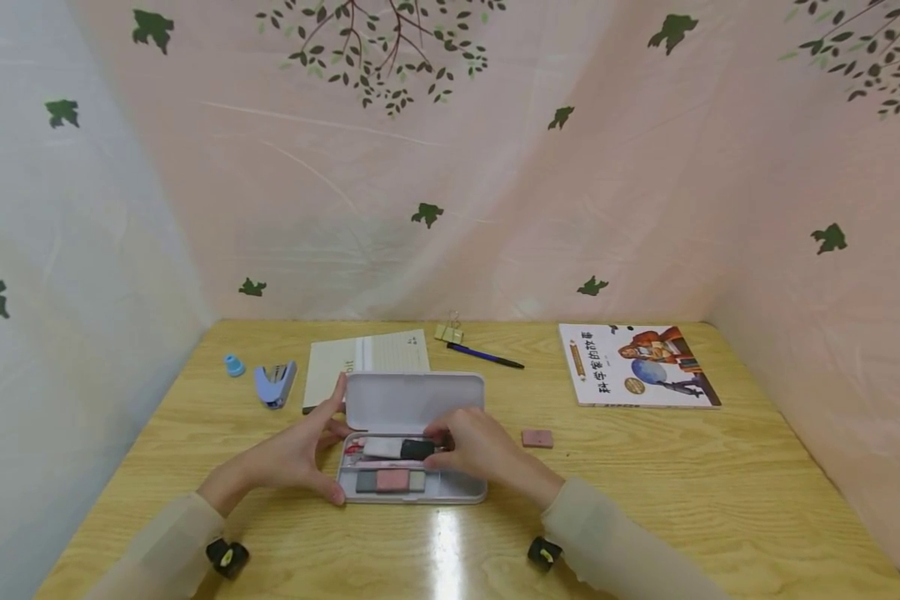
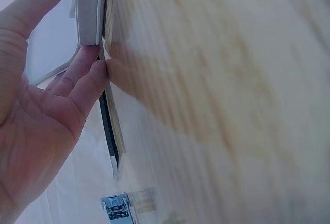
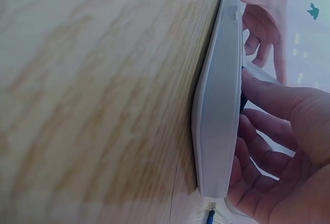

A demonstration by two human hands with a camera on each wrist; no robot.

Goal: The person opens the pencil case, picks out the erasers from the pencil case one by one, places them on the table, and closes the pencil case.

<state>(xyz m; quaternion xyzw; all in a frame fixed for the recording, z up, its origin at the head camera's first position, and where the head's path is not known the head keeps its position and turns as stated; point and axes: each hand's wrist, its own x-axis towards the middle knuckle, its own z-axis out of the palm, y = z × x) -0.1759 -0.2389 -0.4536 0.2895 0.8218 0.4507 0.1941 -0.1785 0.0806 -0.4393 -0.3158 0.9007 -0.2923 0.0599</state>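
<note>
Hands at an open pencil case on a wooden desk

Stationery lay spread over the wooden desk, and it is told here from the left edge to the right. Farthest left stood a small blue cap-shaped item, with a pale blue stapler just beside it. Next came a lined notepad, its near edge hidden behind the raised lid of a white pencil case.

The pencil case sat at the near middle of the desk, open, its lid standing up on the far side. The left hand grasped the case's left end: the thumb reached up along the lid's left edge while the fingers curled round the tray's near-left corner. In the left wrist view those fingers pressed against the case's edge.

Inside the tray, a row of small grey and pink blocks lay along the near side. A white and black item lay in the far part, and the right hand was curled over it, fingertips pinching its black end. The right wrist view showed that hand's fingers bent over the tray's rim.

Beyond the lid lay a gold binder clip and a blue pen. A pink eraser rested just right of the case. Farther right, well apart, lay an illustrated book.
</note>
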